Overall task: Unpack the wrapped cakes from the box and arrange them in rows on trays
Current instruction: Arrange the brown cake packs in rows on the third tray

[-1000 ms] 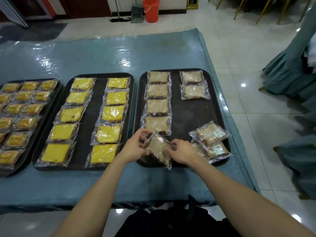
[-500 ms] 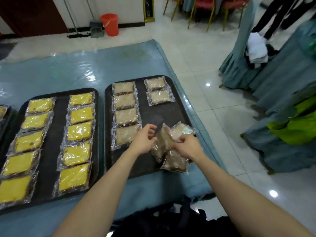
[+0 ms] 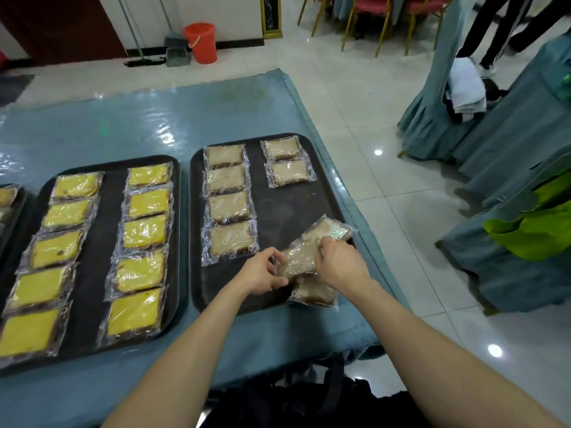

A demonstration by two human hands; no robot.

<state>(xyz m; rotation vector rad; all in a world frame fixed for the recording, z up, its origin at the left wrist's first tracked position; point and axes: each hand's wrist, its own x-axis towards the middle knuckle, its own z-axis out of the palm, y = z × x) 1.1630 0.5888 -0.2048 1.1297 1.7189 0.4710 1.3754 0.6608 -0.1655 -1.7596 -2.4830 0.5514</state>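
Both hands grasp one clear-wrapped brown cake slice (image 3: pixel 298 259) over the near right part of the black rectangular tray of brown cakes (image 3: pixel 278 208). Left hand (image 3: pixel 262 271): fingers curled in, thumb and fingertips pinching the slice's left edge. Right hand (image 3: pixel 341 264): fingers bent over the slice's right end, pressing into the wrapper. The slice sits tilted between the two hands, whether it clears the tray floor cannot be told.

Two loose wrapped brown slices beside the grip: one (image 3: pixel 332 230) just beyond the right hand, lying askew toward the tray's right rim; another (image 3: pixel 313 293) under and nearer than the held slice, overlapping the tray's near rim.

On that tray, left column holds four wrapped brown cakes (image 3: pixel 228 202) in a row; right column holds two (image 3: pixel 287 162) at the far end. Bare tray floor runs from those two down to the hands.

Left of this tray, touching or nearly so, a second black tray (image 3: pixel 106 242) with two columns of wrapped yellow cakes (image 3: pixel 145 236), five each. A third tray's edge (image 3: pixel 12 211) shows further left.

All trays rest on a blue-grey plastic-covered tablecloth (image 3: pixel 154 118); the table's right edge falls just right of the brown-cake tray, white tiled floor (image 3: pixel 386 196) beyond.
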